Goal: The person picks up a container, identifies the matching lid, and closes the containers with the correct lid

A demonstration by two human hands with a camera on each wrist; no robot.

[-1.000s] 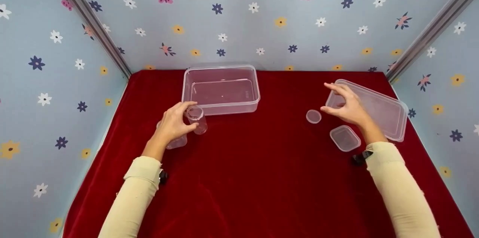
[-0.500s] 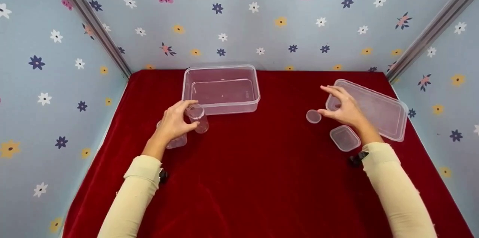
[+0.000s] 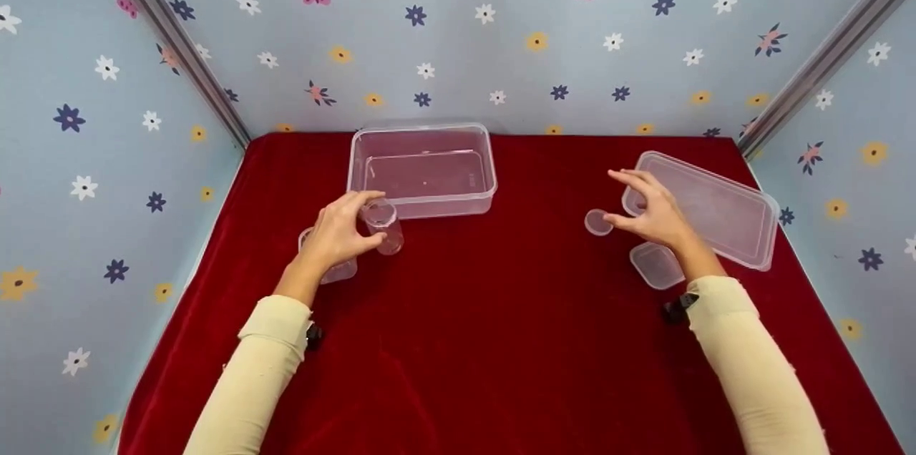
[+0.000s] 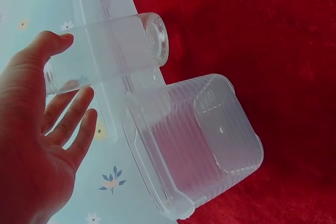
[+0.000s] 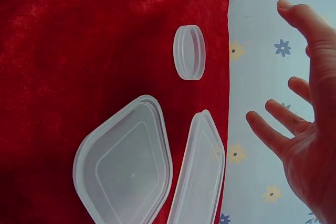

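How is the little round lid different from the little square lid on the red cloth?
The round lid is a small disc; the square lid is a bigger rounded rectangle. The round lid lies just beside the right hand, by the thumb tip, while the square lid lies nearer the wrist. Both are clear plastic, lying flat on the red cloth, and neither is held.

Three clear containers: large tub, jar, small tub; three lids: large, small, round.

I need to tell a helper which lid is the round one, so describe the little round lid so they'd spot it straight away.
On the red cloth, look to the right side, where the large rectangular lid lies. Just left of it, by the right hand, sits the small round lid. It is the only circular piece; the small lid near it is rectangular.
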